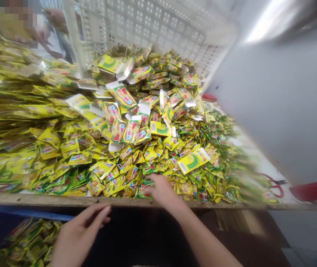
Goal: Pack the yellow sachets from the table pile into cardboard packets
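My right hand (162, 192) reaches over the table's front edge into a heap of small yellow and green sachets (130, 176). Its thumb and fingers are apart, and the fingertips are at a green sachet (142, 190) near the edge. Lower down, in front of the edge, my left hand (76, 235) is off the heap with its fingers loosely bent and slightly apart. Nothing shows in it. Flat yellow and green cartons (132, 129), some with white flaps open, lie on the sachets. One carton (194, 161) rests alone to the right of the others.
A white perforated crate (153, 22) lies tipped behind the cartons. Red-handled scissors (275, 185) and a red object (314, 190) are at the right. Below left, a blue bin (33, 212) holds more sachets. Another person's arm (57, 18) shows at the upper left.
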A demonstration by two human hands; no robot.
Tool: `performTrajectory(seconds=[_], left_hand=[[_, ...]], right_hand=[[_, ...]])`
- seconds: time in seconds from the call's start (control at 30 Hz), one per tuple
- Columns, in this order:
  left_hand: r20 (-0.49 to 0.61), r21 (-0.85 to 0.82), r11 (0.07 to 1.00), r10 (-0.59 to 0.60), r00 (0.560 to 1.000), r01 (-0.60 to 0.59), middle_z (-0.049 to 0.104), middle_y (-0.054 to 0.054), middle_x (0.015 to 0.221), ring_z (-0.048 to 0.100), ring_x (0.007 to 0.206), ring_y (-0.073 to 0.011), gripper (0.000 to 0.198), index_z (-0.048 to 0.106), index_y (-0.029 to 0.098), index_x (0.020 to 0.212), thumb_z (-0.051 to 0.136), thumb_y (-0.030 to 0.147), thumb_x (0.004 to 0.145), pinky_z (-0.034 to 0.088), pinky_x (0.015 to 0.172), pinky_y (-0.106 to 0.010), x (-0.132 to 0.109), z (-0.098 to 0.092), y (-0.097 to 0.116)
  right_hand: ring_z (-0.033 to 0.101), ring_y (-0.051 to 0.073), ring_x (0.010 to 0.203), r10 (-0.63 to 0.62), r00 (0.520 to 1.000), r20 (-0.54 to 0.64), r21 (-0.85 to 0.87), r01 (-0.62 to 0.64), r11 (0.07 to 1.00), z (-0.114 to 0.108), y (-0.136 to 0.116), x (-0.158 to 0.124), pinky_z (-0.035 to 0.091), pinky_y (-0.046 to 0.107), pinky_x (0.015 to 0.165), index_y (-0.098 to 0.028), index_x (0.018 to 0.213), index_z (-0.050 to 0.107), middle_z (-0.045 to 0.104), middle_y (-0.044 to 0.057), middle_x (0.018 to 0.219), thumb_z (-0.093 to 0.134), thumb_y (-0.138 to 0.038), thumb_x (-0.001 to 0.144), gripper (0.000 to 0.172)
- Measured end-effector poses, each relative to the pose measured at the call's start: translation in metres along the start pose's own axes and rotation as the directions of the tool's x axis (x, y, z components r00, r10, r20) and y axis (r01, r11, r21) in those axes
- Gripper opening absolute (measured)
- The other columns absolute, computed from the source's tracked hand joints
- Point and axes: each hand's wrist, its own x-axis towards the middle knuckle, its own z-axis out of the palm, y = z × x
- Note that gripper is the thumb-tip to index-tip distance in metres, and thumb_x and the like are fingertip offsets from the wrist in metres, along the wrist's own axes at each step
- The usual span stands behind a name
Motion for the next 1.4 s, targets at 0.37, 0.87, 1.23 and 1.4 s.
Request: performTrajectory(seconds=[0.37,0.87,1.23,1.4], left_hand=[[0.121,0.027,0.976,0.212,0.97,-0.217,0.074,-0.007,0.104,0.068,0.092,-0.0246,0.032,0.071,0.022,0.105,0.064,0.042,0.081,0.055,0.085,-0.036,0.021,0.078,0.032],[0.416,-0.251,0.968,0.128,0.9,-0.022,0.072,-0.005,0.094,0.064,0.092,-0.0233,0.032,0.071,0.018,0.103,0.062,0.042,0.083,0.05,0.083,-0.03,0.028,0.112,0.087],[0.408,-0.015,0.736,0.622,0.668,-0.676,0.065,-0.009,0.112,0.059,0.106,-0.0252,0.031,0.066,0.022,0.115,0.056,0.033,0.088,0.046,0.094,-0.037,0.045,0.171,0.136],[0.355,0.319,0.447,0.761,0.543,-0.836,0.058,-0.016,0.121,0.05,0.114,-0.0353,0.056,0.054,0.016,0.127,0.072,0.026,0.075,0.042,0.094,-0.049,0.059,0.234,0.181]], right_hand=[[0.065,0.019,0.076,0.056,0.998,-0.005,0.214,-0.054,0.975,-0.006,0.002,-0.003,0.05,0.026,0.066,-0.017,0.089,0.067,0.07,0.002,0.084,0.065,-0.015,0.072,0.017],[0.056,0.014,0.061,-0.026,0.984,-0.177,0.272,0.074,0.959,-0.059,-0.007,-0.028,0.045,0.023,0.058,-0.021,0.087,0.068,0.063,-0.004,0.071,0.072,-0.017,0.069,0.018],[0.055,0.013,0.055,0.247,0.903,-0.351,0.662,0.053,0.747,-0.105,0.024,-0.085,0.045,0.021,0.044,-0.017,0.087,0.07,0.067,0.001,0.075,0.072,-0.041,0.076,0.026],[0.057,0.016,0.063,0.381,0.8,-0.463,0.712,0.08,0.698,-0.137,0.05,-0.111,0.047,0.022,0.048,-0.016,0.091,0.069,0.065,0.003,0.074,0.073,-0.041,0.076,0.029]])
